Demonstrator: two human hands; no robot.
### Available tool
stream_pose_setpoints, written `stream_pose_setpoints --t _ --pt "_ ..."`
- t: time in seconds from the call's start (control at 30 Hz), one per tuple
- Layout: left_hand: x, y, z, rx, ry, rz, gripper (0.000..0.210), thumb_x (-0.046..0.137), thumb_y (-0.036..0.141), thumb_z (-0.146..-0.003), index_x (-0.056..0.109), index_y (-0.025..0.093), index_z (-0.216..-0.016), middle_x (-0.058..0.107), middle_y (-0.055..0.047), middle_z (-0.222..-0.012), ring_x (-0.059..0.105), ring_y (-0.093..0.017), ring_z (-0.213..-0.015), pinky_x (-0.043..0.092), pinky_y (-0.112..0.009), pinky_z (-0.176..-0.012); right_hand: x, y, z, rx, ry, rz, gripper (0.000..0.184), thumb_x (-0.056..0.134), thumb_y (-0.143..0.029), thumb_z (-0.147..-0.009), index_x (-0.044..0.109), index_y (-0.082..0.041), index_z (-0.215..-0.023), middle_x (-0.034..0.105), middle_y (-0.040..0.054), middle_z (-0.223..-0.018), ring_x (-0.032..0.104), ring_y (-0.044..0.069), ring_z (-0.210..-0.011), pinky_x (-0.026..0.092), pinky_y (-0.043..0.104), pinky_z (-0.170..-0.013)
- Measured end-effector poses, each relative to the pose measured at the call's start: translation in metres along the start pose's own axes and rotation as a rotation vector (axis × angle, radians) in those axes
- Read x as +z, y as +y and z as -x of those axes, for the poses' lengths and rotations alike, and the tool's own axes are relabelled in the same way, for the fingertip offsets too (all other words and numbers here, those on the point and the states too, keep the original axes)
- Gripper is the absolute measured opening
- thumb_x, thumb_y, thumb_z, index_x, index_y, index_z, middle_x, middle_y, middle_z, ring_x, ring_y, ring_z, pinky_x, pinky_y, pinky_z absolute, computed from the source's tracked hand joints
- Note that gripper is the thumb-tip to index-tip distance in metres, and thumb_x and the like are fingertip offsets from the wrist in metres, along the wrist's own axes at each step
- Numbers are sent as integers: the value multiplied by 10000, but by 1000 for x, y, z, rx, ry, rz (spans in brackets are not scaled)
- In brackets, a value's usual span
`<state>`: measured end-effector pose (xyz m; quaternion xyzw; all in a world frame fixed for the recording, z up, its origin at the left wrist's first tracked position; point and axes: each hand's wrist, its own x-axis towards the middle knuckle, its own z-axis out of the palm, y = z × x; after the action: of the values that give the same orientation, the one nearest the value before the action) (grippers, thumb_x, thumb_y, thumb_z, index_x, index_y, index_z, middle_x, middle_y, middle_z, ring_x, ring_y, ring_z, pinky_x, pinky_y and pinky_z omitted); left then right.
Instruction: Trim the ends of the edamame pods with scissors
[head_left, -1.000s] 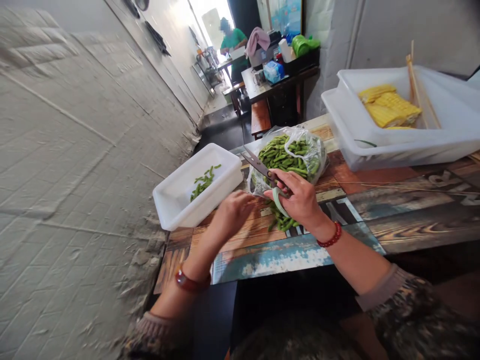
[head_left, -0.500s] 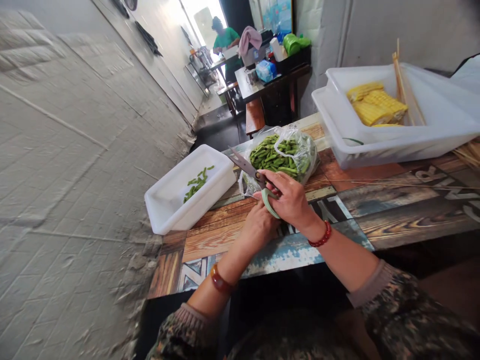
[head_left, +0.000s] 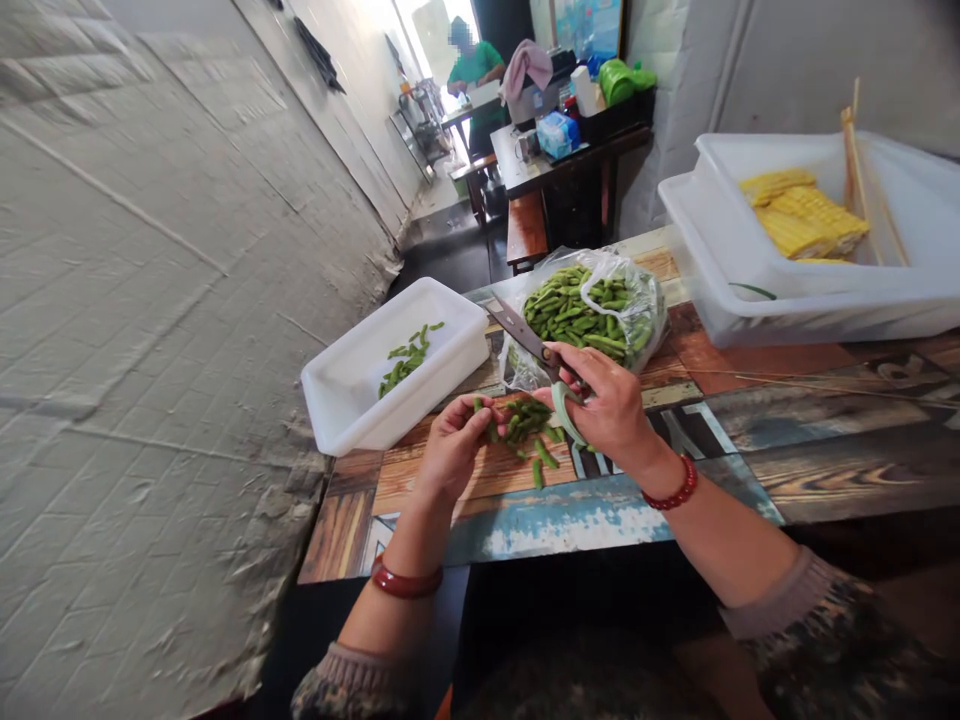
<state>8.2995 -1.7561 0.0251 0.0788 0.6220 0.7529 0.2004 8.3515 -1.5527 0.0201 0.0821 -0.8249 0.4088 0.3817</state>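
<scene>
My right hand (head_left: pixel 611 405) grips a pair of scissors (head_left: pixel 534 345) by its pale green handles, blades pointing up and left. My left hand (head_left: pixel 452 446) pinches a green pod (head_left: pixel 491 418) at the edge of a small pile of pods (head_left: pixel 529 427) on the table. Behind the scissors stands an open clear plastic bag (head_left: pixel 589 305) full of green pods. A white tub (head_left: pixel 390 365) at the left holds a few cut pods (head_left: pixel 405 362).
A large white tub (head_left: pixel 817 290) at the right holds yellow corn pieces (head_left: pixel 802 215) and wooden sticks (head_left: pixel 862 185). A grey tiled wall (head_left: pixel 150 330) runs close along the left. Farther back stand a dark table (head_left: pixel 559 165) with clutter and a person in green (head_left: pixel 476 70).
My left hand drew back from under my right hand and now holds a pod at the pile. The pile shows more on the table. My right hand stayed put with the scissors.
</scene>
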Motion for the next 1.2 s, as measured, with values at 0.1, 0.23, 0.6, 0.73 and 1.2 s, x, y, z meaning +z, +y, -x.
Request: stream_pose_setpoints --t 0.1,0.23,0.6,0.73,1.2 --pt "1 2 0 -70 -57 107 310 763 345 -758 539 177 -889 679 -6 -706 625 -122 -524 399 -163 -411 3 -1 2 -21 -38 0 388 628 -314 -900 581 -215 -1273 653 56 -903 603 167 -719 565 277 -657" --pt "2 5 -5 -95 -85 189 313 773 323 -757 540 165 -895 699 -30 -728 634 -119 -542 399 -145 -392 7 -1 3 -33 -80 22 420 655 -357 -891 578 -211 -1276 653 69 -915 617 169 -718 570 278 -648" --pt "-13 10 -27 -88 -180 257 325 776 318 -769 678 150 -1030 717 -58 -776 642 -132 -673 463 -198 -544 20 2 7 -22 -211 97 458 690 -324 -870 562 -212 -1295 658 58 -937 629 165 -728 572 290 -698" --pt "-22 5 -26 -54 -142 241 362 792 321 -749 674 168 -1055 701 -46 -755 619 -133 -659 436 -206 -532 23 4 9 -8 -286 169 477 682 -320 -873 546 -233 -1322 656 75 -1018 646 191 -809 576 314 -726" --pt "-29 5 -19 141 -143 -79 198 726 345 -804 738 149 -825 684 -70 -833 581 -160 -736 461 -273 -670 28 -4 9 -103 -415 267 442 650 -293 -878 573 -165 -1294 640 107 -986 618 242 -867 541 384 -773"
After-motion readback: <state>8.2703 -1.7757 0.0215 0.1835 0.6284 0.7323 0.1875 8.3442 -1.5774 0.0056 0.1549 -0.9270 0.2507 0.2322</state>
